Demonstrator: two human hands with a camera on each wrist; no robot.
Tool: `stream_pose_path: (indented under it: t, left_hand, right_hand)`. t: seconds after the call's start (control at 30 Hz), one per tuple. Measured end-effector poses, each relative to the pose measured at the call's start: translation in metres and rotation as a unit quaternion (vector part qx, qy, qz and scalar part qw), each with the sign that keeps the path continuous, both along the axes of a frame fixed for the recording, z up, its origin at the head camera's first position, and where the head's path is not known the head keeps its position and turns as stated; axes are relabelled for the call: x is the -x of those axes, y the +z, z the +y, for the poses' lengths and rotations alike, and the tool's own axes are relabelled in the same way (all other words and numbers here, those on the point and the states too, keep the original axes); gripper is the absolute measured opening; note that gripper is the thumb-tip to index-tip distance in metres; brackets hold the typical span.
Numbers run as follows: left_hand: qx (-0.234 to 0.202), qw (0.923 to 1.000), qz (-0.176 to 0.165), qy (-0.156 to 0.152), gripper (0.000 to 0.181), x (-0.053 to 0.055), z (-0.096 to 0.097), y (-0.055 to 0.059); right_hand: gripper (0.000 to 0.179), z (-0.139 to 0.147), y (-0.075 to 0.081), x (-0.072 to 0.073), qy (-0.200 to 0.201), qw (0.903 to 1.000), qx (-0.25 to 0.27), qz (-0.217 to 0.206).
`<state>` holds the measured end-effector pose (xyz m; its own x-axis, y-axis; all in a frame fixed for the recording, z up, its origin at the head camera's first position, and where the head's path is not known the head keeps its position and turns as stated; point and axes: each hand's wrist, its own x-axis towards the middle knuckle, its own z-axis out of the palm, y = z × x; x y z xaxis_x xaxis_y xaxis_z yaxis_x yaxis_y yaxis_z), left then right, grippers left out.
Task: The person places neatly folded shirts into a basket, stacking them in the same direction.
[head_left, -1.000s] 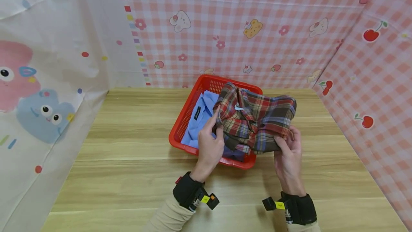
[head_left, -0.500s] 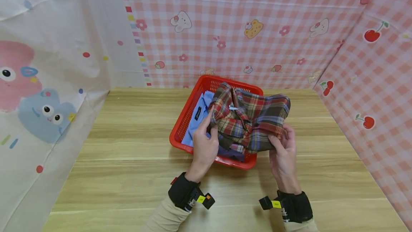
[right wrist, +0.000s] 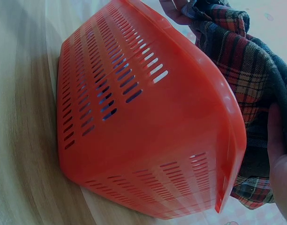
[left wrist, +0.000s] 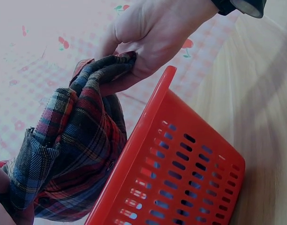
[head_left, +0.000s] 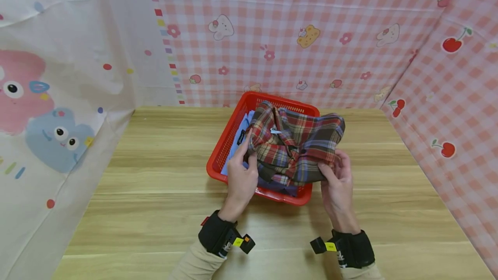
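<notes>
A folded plaid shirt (head_left: pixel 299 141) in red, brown and blue is held over a red plastic basket (head_left: pixel 218 154). My left hand (head_left: pixel 242 177) pinches its left side between thumb and fingers. At its lower right corner my right hand (head_left: pixel 337 185) grips the cloth, thumb on top. Both wrist views show the shirt (left wrist: pixel 87 140) above the basket rim (right wrist: pixel 214 70), with its underside facing the cameras. A small white tag (head_left: pixel 275 131) shows near the collar. Beneath the shirt, a light blue garment (head_left: pixel 235 141) with a black label lies in the basket, mostly covered.
Dark blue cloth (head_left: pixel 280 187) shows inside the basket's front. The basket stands on a wood-grain table (head_left: pixel 163 211). Behind it rises a pink checked curtain (head_left: pixel 249 33), with a white printed sheet (head_left: pixel 78 77) at left and another checked sheet (head_left: pixel 463 111) at right.
Both hands have moved left with the plaid shirt, so it now covers more of the light blue garment and its label. The basket stays in its place.
</notes>
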<state>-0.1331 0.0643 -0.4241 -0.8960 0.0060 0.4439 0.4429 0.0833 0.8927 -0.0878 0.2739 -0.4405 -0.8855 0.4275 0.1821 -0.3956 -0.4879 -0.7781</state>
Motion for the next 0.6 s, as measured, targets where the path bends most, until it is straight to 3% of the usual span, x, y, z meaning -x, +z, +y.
stream_pose_path:
  t: [0.37, 0.6]
  left_hand:
    - [0.006, 0.9997, -0.001, 0.022, 0.059, 0.003, -0.009, -0.001]
    - [0.008, 0.9990, 0.024, 0.037, 0.058, 0.005, -0.015, -0.003]
  right_hand:
    - [0.042, -0.008, -0.001, 0.004, 0.027, 0.9992, -0.030, 0.000]
    - [0.043, -0.012, 0.000, 0.008, 0.028, 0.9981, -0.053, -0.010]
